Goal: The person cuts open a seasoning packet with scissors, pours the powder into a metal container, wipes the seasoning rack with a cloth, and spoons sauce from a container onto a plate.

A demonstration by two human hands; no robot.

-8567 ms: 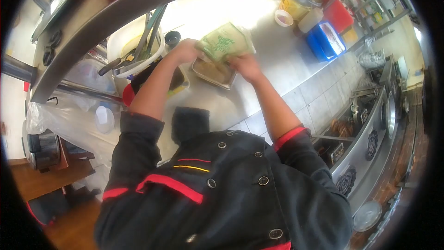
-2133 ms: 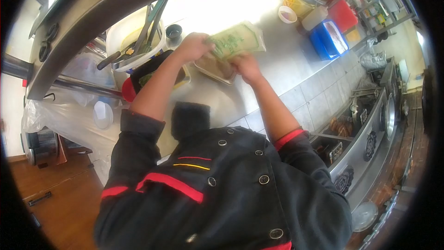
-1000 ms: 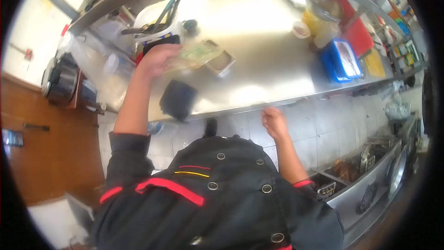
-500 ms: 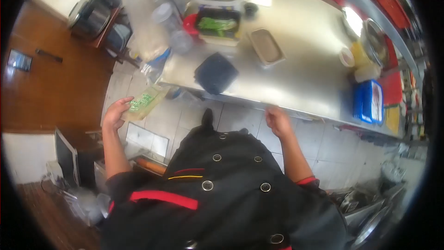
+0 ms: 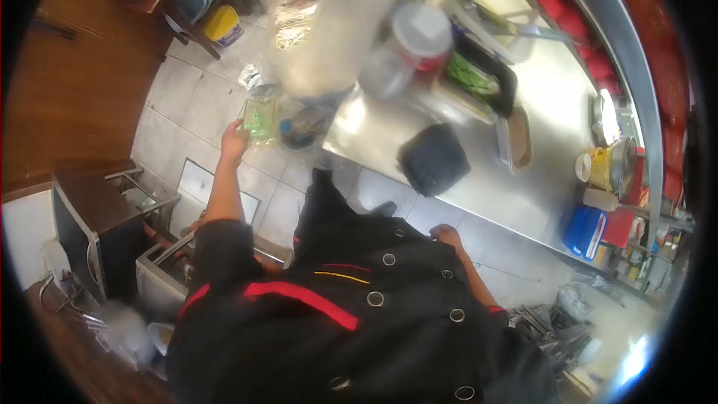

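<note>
The person's left hand (image 5: 233,144) is pinching a small bag (image 5: 260,120) with green print by its edge, and this bag is hanging above the tiled floor (image 5: 183,97), apart from the steel table (image 5: 523,209). The right hand (image 5: 446,236) is hanging near the table edge; how open, I cannot tell.

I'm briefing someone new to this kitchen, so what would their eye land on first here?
Probably the black jacket with red trim, filling the bottom centre. Next, the green-printed packet in the grip of the left hand, held out above the pale tiled floor, left of centre. Then perhaps the dark, cloth-like bundle near the edge of the shiny steel table on the right.
</note>
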